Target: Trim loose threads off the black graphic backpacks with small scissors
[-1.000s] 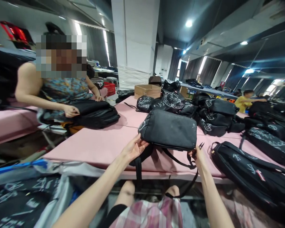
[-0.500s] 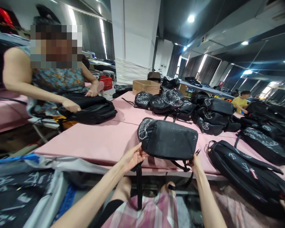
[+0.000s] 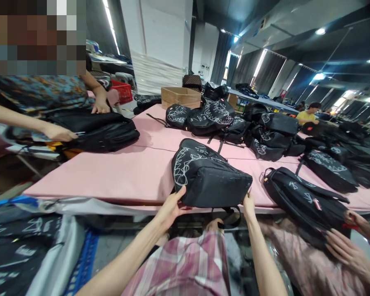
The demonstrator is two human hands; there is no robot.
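Black printed backpack is gripped at its near end by left hand and right hand — rested on pink table.

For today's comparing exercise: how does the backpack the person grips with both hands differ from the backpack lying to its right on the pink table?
The gripped backpack lies with its base toward the camera; the right backpack lies flat and stretched out.

The gripped backpack shows a large white scribbled drawing; the right backpack shows small white marks and a red tag.

The left hand and right hand grip the first; another person's hands touch the second.

Both are black.
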